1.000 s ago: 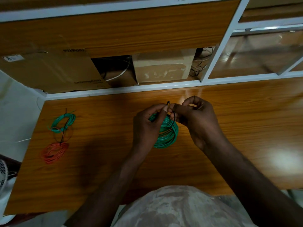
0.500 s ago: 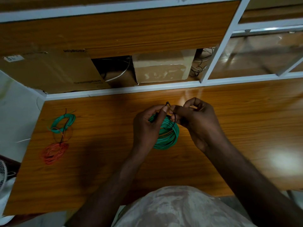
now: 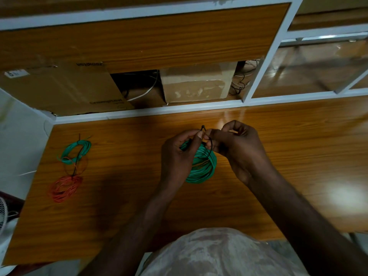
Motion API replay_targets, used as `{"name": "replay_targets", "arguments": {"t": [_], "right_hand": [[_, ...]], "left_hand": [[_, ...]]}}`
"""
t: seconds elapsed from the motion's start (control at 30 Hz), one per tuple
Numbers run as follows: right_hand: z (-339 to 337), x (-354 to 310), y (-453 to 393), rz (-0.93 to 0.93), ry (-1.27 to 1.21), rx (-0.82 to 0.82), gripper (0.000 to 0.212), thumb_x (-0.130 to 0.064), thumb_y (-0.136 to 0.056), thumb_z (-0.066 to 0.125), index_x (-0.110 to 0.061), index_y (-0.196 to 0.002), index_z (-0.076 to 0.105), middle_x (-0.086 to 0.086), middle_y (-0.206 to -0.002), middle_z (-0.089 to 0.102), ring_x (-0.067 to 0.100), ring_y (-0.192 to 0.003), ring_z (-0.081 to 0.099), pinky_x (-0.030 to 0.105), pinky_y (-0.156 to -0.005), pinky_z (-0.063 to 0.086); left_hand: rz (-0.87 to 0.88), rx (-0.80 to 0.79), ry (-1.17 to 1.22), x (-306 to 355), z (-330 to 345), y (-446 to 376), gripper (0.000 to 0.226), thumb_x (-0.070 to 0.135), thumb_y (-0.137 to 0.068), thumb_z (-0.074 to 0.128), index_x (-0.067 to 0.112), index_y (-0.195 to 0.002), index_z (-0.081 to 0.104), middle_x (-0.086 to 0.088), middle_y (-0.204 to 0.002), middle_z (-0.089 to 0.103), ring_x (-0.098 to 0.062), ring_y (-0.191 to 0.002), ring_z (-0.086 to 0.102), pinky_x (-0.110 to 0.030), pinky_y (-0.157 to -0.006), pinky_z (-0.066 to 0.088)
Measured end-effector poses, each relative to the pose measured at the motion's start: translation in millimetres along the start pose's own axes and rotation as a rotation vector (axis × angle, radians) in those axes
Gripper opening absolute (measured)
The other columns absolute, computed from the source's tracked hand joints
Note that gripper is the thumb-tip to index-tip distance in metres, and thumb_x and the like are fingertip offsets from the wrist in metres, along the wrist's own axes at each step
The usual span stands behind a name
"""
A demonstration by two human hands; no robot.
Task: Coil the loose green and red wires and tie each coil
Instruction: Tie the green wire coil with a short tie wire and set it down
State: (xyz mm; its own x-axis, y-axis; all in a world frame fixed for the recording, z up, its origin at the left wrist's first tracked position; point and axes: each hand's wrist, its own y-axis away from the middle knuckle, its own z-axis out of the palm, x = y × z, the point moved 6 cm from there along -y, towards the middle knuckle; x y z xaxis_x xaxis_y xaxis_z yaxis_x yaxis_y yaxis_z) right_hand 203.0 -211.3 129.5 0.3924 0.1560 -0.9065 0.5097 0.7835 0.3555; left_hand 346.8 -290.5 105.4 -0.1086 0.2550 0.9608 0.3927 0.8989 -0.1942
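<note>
Both bare forearms come up from the bottom edge and angle in toward each other, wrists a bit bent. The left hand has its fingers curled in, thumb tip pressed up against the right hand's fingertips. The right hand is curled too, knuckles up, thumb and forefinger pinched together right where the hands meet.

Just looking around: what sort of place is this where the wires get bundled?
Probably a small workshop or storeroom bench. A wood-grain worktop carries finished wire coils, and the shelf behind holds cardboard boxes and loose cables. Both hands work on a green coil.
</note>
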Motion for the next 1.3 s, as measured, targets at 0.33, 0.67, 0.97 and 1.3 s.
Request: {"name": "replay_targets", "arguments": {"t": [0.33, 0.67, 0.97, 1.3], "right_hand": [[-1.4, -2.8, -0.2, 0.019, -0.004, -0.008, 0.027, -0.003, -0.088, 0.083, -0.01, -0.087, 0.057, 0.029, -0.083, 0.072, 0.032, -0.075, 0.072, 0.037, -0.072, 0.059], [-2.9, -1.2, 0.5, 0.019, -0.001, -0.004, 0.024, 0.0, -0.089, 0.08, -0.007, -0.095, 0.057, 0.032, -0.088, 0.072, 0.03, -0.073, 0.072, 0.037, -0.071, 0.06], [-1.0, -1.6, 2.7, 0.032, 0.011, -0.004, 0.027, 0.001, -0.087, 0.081, -0.009, -0.084, 0.056, 0.045, -0.105, 0.067, 0.033, -0.078, 0.071, 0.045, -0.08, 0.058], [-3.1, -0.4, -1.9, 0.033, -0.013, -0.003, 0.027, 0.001, -0.089, 0.08, -0.011, -0.083, 0.057, 0.037, -0.097, 0.07, 0.031, -0.074, 0.071, 0.036, -0.072, 0.061]], "left_hand": [[-0.007, -0.028, -0.004, -12.4, 5.4, 1.3, 0.014, 0.018, -0.105, 0.068, 0.022, -0.105, 0.081, 0.01, -0.097, 0.08, -0.011, -0.095, 0.076, -0.03, -0.081, 0.058], [-0.03, -0.001, 0.03, -6.2, 3.1, -0.5, 0.014, 0.019, -0.104, 0.07, 0.029, -0.106, 0.079, 0.017, -0.095, 0.08, -0.001, -0.093, 0.075, -0.016, -0.077, 0.053], [-0.03, 0.007, 0.037, -9.4, 2.0, -0.6, 0.012, 0.02, -0.104, 0.071, 0.027, -0.106, 0.08, 0.015, -0.097, 0.081, -0.003, -0.094, 0.076, -0.02, -0.079, 0.055], [-0.015, -0.038, -0.024, -8.3, 3.5, 0.9, 0.014, 0.018, -0.105, 0.069, 0.019, -0.111, 0.081, 0.012, -0.1, 0.08, -0.002, -0.098, 0.074, -0.013, -0.079, 0.049]]}}
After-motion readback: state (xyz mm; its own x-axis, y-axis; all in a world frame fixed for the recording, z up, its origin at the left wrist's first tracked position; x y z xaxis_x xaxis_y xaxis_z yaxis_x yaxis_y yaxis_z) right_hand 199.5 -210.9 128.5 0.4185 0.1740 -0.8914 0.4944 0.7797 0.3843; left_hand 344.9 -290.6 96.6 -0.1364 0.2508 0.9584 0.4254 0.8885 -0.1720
